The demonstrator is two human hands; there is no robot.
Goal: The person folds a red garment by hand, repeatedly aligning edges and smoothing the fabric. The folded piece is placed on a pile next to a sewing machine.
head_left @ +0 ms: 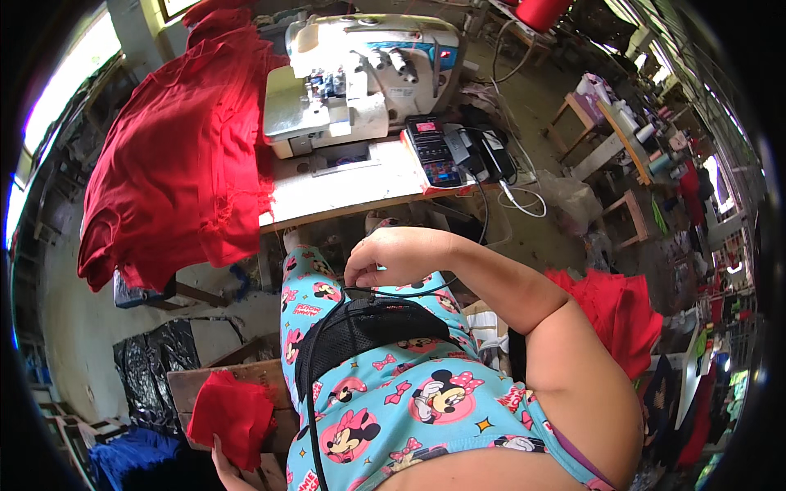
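My left hand (228, 468) is at the lower left, gripping the near edge of a bundle of red cloth pieces (233, 417). That bundle lies on a wooden bench (193, 391) beside my hip, and most of the fingers are hidden by cloth or frame edge. Above my lap hangs my right hand (399, 257), its fingers curled downward and close together; whatever they may hold cannot be made out. Just below it are a black mesh pouch (372, 331) and a thin black cable (409, 293). A white sewing machine (368, 74) stands on the table ahead.
Large red fabric (176, 155) drapes over the table's left side. A phone (442, 170) and a black device (494, 154) sit right of the machine. More red cloth (618, 315) lies behind my right arm. Thread cones (647, 131) stand on a rack at right.
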